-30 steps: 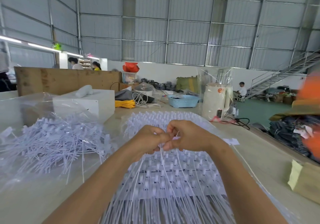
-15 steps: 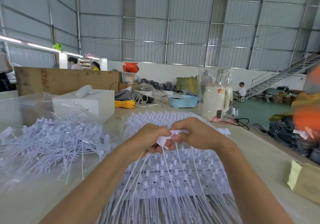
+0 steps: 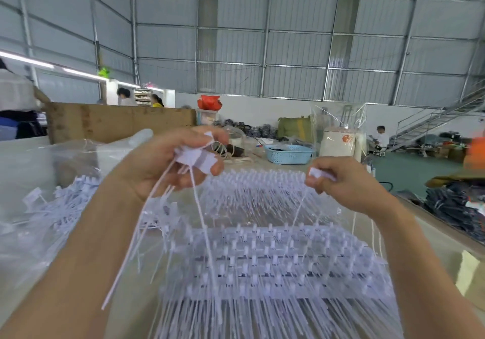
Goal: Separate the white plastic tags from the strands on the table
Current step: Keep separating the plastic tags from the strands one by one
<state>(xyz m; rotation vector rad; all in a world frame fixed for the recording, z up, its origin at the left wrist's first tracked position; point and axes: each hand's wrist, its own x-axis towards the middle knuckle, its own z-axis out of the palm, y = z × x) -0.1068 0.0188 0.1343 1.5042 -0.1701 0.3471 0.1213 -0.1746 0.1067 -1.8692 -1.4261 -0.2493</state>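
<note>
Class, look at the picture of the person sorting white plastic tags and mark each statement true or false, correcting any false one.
1. The left hand holds a bunch of white plastic tags with thin white strands hanging from it. True.
2. The right hand is empty. False: it pinches a small white plastic tag in its fingers.
3. The two hands are pressed together. False: they are held apart above the table.
4. A light blue perforated plastic basket stands on the table beyond the hands. True.
5. A loose heap of white tags in clear plastic wrap lies on the person's left. True.
</note>
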